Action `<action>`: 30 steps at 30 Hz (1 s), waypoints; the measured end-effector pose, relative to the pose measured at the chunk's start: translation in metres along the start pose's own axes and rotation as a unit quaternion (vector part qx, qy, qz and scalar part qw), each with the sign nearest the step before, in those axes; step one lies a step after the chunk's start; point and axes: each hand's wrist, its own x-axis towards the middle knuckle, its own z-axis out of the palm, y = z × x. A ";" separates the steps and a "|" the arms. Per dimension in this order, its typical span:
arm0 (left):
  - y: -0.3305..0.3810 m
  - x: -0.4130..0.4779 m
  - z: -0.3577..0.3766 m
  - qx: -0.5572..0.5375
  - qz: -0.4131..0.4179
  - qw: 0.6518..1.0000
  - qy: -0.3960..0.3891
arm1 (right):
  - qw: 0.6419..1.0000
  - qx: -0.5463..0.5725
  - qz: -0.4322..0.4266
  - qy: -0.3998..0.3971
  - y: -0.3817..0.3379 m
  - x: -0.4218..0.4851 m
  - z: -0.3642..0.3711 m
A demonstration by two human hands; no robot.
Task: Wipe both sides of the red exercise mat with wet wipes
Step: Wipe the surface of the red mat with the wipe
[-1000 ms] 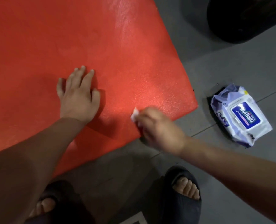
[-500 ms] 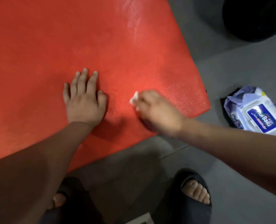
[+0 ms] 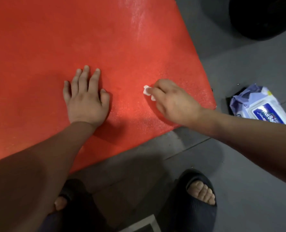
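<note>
The red exercise mat lies flat on the grey floor and fills the upper left of the view; its near right corner sits close to the wipe pack. My left hand rests palm down on the mat with fingers straight. My right hand grips a small bunched white wet wipe and presses it on the mat near that corner; only a bit of the wipe shows past my fingers. A wet sheen streaks the mat's right side.
A pale pack of wet wipes with a blue label lies on the floor right of the mat. A large dark round object stands at the top right. My two feet in black slides are at the bottom.
My right hand with the wipe has slid up the mat, away from its near edge. My left hand has stayed flat on the mat. The camera has shifted a little.
</note>
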 end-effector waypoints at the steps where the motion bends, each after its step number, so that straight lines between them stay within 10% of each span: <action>1: 0.000 0.000 0.000 0.000 -0.001 1.000 0.001 | 1.000 0.015 0.004 -0.019 -0.010 -0.004 0.003; 8: 0.000 0.001 0.001 0.014 0.001 1.000 0.012 | 0.978 0.064 -0.155 -0.127 -0.061 -0.024 0.014; 17: 0.001 0.001 0.000 0.017 -0.003 1.000 0.002 | 0.996 -0.073 0.039 0.030 0.042 0.099 -0.003; 26: 0.001 0.002 -0.001 0.017 -0.004 1.000 -0.005 | 0.973 0.015 -0.153 -0.171 -0.044 0.009 0.012; 30: 0.002 0.002 -0.002 0.016 -0.009 1.000 -0.008 | 0.982 -0.014 -0.136 -0.132 -0.013 0.057 0.009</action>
